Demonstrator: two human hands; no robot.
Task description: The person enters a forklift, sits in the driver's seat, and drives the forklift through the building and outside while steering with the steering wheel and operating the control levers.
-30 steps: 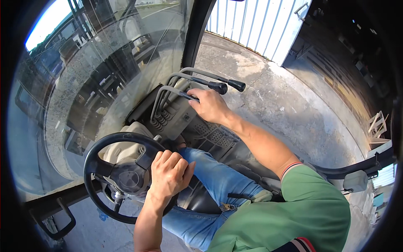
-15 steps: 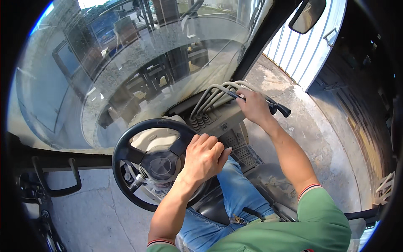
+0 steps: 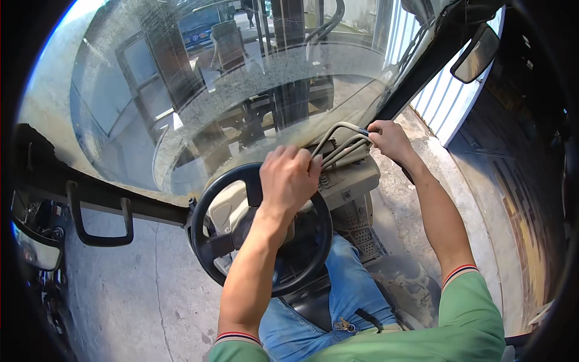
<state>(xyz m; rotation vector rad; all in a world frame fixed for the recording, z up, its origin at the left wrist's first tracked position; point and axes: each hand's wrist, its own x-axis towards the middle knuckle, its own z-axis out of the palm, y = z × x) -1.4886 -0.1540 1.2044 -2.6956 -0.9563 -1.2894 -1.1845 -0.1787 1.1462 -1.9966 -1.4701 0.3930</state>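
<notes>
I sit in the cab of a forklift-like vehicle, behind a black steering wheel. My left hand is closed over the upper right part of its rim, knuckles up; the palm side and fingertips are hidden. To the right, a group of bent, pale control levers rises from a beige console. My right hand is wrapped round the dark grip end of one lever, its fingers curled. The other lever ends are partly behind this hand and forearm.
A scratched, dusty windscreen curves ahead, with a dark mast beyond it. Pedals sit below the console. A mirror hangs at upper right by a white corrugated door. A black grab handle stands at left.
The view has shifted. My left hand has moved up along with the wheel, whose spokes have turned counterclockwise. My right hand stays at the levers, its fingers now more tightly curled.
</notes>
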